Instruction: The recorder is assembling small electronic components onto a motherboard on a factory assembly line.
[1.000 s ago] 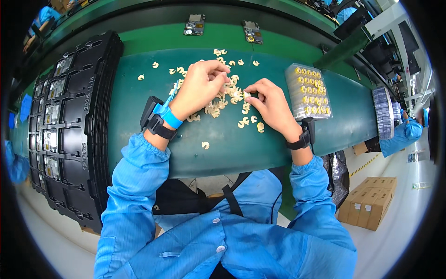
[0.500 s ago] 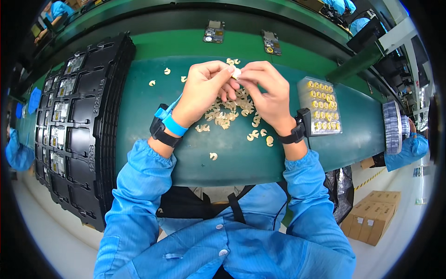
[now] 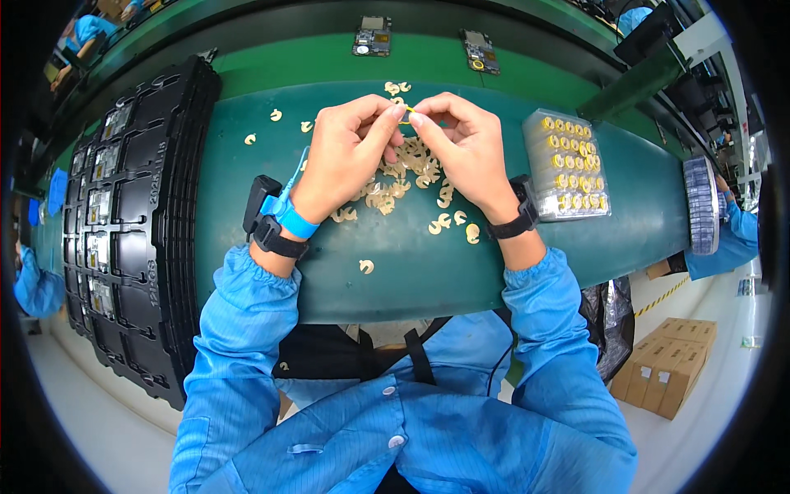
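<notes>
In front of me, above the green mat [image 3: 428, 288], my left hand [image 3: 339, 156] and my right hand [image 3: 471, 152] meet fingertip to fingertip. Both pinch a small yellow ring-shaped part [image 3: 410, 114], partly covered by the fingers. Beneath and between the hands lies a heap of cream C-shaped pieces [image 3: 418, 162], with others scattered around it. Right of my right hand stands a clear plastic tray [image 3: 536, 158] holding rows of round yellow-and-white parts. A blue wrist strap [image 3: 295, 222] with a cord circles my left wrist, and black bands sit on both wrists.
Tall stacks of black trays [image 3: 177, 165] with circuit boards in them line the left side. Two small circuit boards [image 3: 372, 37] lie on the far green strip. At the right edge are stacked white reels [image 3: 699, 206] and, on the floor, cardboard boxes [image 3: 662, 366].
The white face of the held part no longer shows; its yellow edge is now visible between my fingertips. My right fingers have curled in closer, and the whole view has shifted slightly.
</notes>
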A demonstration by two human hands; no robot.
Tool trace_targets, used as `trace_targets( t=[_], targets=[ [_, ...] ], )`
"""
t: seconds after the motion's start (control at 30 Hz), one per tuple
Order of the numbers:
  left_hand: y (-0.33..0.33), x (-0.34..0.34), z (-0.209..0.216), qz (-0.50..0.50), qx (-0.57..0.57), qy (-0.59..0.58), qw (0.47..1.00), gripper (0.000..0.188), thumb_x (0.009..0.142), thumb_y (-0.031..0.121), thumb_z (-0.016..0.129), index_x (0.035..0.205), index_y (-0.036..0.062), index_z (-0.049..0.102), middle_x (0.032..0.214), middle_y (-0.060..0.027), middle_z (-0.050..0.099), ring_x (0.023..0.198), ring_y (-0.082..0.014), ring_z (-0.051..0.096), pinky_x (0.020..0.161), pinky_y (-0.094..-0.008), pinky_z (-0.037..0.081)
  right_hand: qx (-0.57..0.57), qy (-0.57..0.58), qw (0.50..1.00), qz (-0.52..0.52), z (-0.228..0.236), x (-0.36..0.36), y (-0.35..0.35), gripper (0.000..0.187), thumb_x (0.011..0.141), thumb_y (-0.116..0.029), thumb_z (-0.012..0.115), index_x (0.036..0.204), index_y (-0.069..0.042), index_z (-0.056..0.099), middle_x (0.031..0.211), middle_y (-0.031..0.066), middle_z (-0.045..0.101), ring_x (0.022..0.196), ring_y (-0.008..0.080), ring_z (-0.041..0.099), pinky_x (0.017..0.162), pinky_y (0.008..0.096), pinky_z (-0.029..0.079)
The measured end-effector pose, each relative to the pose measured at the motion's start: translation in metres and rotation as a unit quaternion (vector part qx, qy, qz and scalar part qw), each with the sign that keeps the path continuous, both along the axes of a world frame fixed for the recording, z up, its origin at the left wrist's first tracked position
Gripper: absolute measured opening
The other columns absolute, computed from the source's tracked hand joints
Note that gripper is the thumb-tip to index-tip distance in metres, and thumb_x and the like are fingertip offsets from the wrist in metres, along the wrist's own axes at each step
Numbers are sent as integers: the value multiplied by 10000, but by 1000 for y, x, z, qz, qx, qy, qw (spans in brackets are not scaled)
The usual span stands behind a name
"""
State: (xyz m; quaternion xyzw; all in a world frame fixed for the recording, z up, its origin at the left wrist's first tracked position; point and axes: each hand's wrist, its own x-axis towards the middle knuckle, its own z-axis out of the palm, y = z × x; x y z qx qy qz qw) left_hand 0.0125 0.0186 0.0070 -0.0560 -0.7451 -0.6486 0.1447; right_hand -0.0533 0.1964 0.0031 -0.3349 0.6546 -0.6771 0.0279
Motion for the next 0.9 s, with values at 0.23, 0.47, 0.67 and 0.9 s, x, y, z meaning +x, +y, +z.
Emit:
trace_targets(
  t=[0.23, 0.47, 0.67, 0.9],
  targets=[
    [0, 0, 4, -8, 2, -26, 1000, 172, 967, 79, 679, 1034, -74, 718, 851, -105, 748, 771, -153, 743, 678, -266, 587, 122, 117, 985, -22, 11, -7, 7, 176, 1011, -146, 640, 1044, 26, 630, 930, 119, 686, 786, 185, 661, 680, 320, 536],
    [-2, 0, 4, -30, -15, -27, 999, 201, 966, 74, 701, 1078, -93, 687, 886, -123, 749, 801, -166, 750, 698, -262, 590, 167, 333, 927, -28, 7, -13, 8, 108, 974, -76, 646, 1027, 18, 636, 918, 166, 678, 816, 317, 669, 725, 373, 534],
    [-3, -2, 3, -73, 74, -79, 991, 177, 998, 124, 692, 1022, -50, 702, 883, -115, 752, 775, -167, 752, 631, -240, 557, 71, 173, 981, -59, 10, -2, 5, 138, 960, -87, 695, 1050, 18, 707, 935, 116, 739, 808, 193, 711, 729, 303, 560],
    [-8, -3, 1, -38, 107, -52, 992, 196, 1014, 159, 673, 999, -33, 708, 888, -118, 752, 754, -173, 737, 649, -270, 554, 57, 43, 997, -7, 11, -2, 6, 162, 971, -109, 703, 1045, 33, 727, 926, 64, 751, 818, 95, 681, 734, 257, 553]
  ],
)
